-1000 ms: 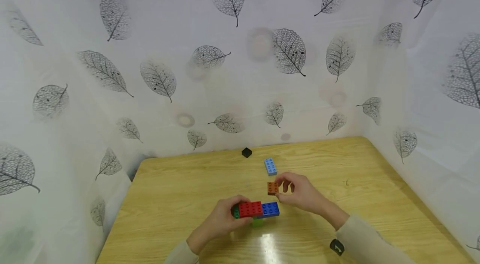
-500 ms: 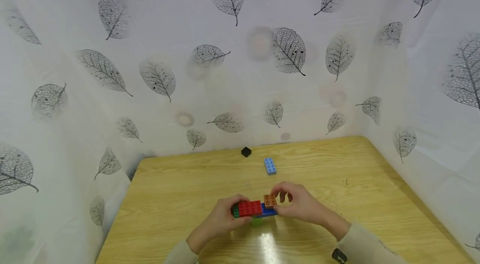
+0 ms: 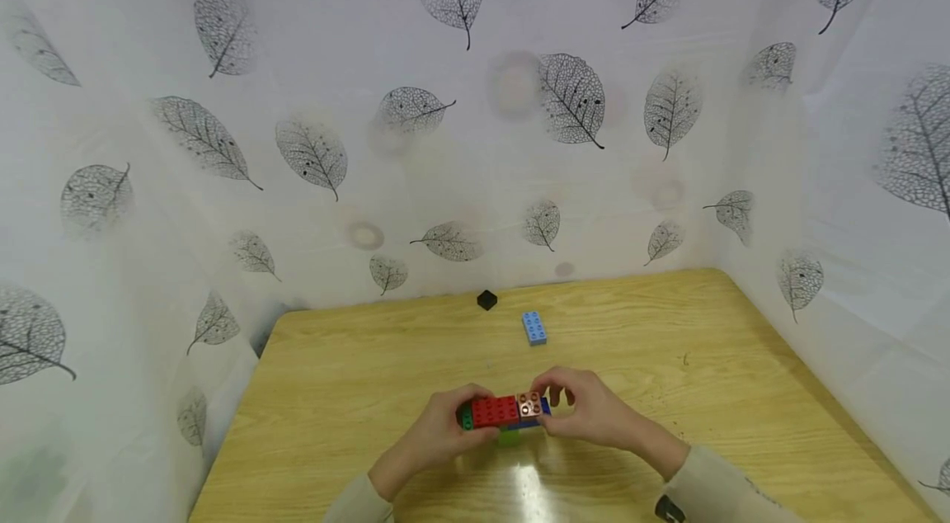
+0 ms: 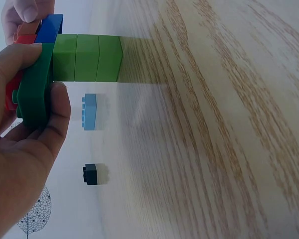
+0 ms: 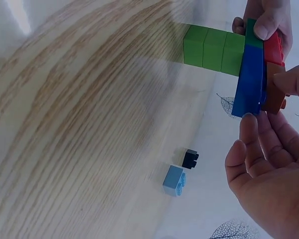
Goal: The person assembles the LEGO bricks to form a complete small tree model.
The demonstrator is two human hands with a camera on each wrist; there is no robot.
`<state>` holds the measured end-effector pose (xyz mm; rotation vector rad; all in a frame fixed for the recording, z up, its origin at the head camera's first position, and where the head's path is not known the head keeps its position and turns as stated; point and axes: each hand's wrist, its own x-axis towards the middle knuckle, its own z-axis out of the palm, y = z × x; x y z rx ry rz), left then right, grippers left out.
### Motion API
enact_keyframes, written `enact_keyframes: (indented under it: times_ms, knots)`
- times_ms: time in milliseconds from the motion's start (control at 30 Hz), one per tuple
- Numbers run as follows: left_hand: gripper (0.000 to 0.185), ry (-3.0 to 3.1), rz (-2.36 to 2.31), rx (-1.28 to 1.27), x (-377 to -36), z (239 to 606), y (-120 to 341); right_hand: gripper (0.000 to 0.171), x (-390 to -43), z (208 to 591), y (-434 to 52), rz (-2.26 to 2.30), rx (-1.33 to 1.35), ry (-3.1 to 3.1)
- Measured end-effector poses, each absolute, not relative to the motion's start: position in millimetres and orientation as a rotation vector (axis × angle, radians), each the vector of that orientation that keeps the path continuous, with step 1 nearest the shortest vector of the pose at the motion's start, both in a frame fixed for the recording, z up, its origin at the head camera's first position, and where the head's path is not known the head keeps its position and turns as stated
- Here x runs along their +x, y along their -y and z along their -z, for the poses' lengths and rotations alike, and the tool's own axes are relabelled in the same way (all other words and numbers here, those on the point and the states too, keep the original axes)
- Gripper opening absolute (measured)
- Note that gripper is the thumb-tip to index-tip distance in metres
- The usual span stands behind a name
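A column of light green bricks stands on the table, with a dark green brick and a blue brick side by side on top. Across these two lies a red brick. My left hand grips the dark green and red bricks, thumb on the near side. Between thumb and fingers my right hand pinches an orange brick over the blue one, up against the red brick's end. Whether the orange brick is fully seated I cannot tell.
A light blue brick lies on the wooden table behind the hands. Farther back, near the table's rear edge, sits a small black brick. A white leaf-print curtain surrounds the back and sides.
My right hand has brought the orange brick toward me and slightly left, from behind the blue brick to on top of it beside the red one. The left hand keeps its grip.
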<state>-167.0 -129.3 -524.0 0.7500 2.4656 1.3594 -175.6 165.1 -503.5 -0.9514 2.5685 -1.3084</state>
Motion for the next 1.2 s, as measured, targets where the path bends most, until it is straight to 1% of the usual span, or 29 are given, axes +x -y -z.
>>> enact_keyframes:
  times_ms: [233, 433, 700, 900, 1200]
  knots:
    - [0.039, -2.451, -1.376, 0.76, -167.2, 524.5, 129.6, 0.035, -175.7, 506.4, -163.3, 1.303, -0.933, -2.564]
    - [0.032, -2.434, -1.404, 0.766, -167.4, 526.3, 130.1, 0.034, -174.1, 507.2, -159.2, 1.307, -0.898, -2.543]
    - [0.028, -2.436, -1.42, 0.794, -169.1, 526.0, 130.1, 0.031, -174.8, 510.5, -156.0, 1.274, -1.001, -2.597]
    - [0.026, -2.418, -1.42, 0.778, -169.4, 525.4, 130.1, 0.029, -175.9, 509.4, -156.5, 1.267, -0.966, -2.571]
    - [0.027, -2.425, -1.419, 0.792, -169.9, 526.2, 129.4, 0.025, -179.3, 508.7, -157.1, 1.373, -0.989, -2.426]
